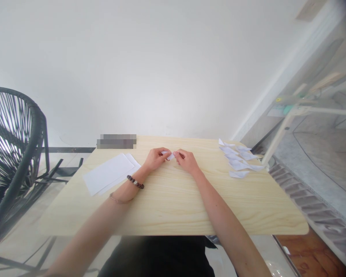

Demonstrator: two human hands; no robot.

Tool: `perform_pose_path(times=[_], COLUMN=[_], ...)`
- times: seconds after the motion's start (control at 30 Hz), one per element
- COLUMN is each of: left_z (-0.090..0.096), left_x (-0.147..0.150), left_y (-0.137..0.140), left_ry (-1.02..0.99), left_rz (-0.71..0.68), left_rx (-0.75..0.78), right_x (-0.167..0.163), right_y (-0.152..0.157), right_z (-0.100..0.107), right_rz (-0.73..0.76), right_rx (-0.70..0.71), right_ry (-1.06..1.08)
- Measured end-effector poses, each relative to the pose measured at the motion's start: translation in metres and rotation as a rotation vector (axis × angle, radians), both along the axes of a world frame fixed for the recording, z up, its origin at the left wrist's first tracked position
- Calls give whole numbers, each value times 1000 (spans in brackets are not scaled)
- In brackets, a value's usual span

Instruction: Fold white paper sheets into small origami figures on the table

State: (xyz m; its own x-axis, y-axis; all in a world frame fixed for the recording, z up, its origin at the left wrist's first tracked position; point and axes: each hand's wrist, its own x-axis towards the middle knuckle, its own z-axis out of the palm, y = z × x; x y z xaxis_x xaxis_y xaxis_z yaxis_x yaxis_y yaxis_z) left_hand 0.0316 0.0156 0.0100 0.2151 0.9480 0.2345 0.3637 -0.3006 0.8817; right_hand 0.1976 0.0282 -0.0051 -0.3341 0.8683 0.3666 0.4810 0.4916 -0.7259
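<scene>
A small piece of folded white paper is held between my two hands above the middle of the table. My left hand pinches its left side, the fingers curled and the thumb on top. At its right end, my right hand grips it between thumb and fingertips. Much of the paper is covered by my fingers, so its full shape is hidden. Left of my left hand lie white paper sheets, overlapping and flat. Several folded white paper pieces rest in rows toward the table's right side.
The light wooden table has rounded front corners and stands against a white wall. A blurred-out dark patch covers its back left corner. A dark woven chair stands at the left, and a white metal frame at the right.
</scene>
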Motion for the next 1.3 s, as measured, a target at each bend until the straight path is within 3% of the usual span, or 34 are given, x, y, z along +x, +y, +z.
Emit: perform_pose_path(times=[0.23, 0.73, 1.3], left_z=[0, -10, -9], left_x=[0, -1, -3], left_y=[1, 7, 6], left_ry=[-28, -127, -148], left_rz=[-12, -21, -100], left_rx=[-15, -106, -79], right_x=[-1, 0, 1], right_y=[0, -2, -2], right_z=[0, 2, 1], right_rz=[-11, -12, 63], right_rx=[-71, -24, -71], right_ry=[58, 11, -30])
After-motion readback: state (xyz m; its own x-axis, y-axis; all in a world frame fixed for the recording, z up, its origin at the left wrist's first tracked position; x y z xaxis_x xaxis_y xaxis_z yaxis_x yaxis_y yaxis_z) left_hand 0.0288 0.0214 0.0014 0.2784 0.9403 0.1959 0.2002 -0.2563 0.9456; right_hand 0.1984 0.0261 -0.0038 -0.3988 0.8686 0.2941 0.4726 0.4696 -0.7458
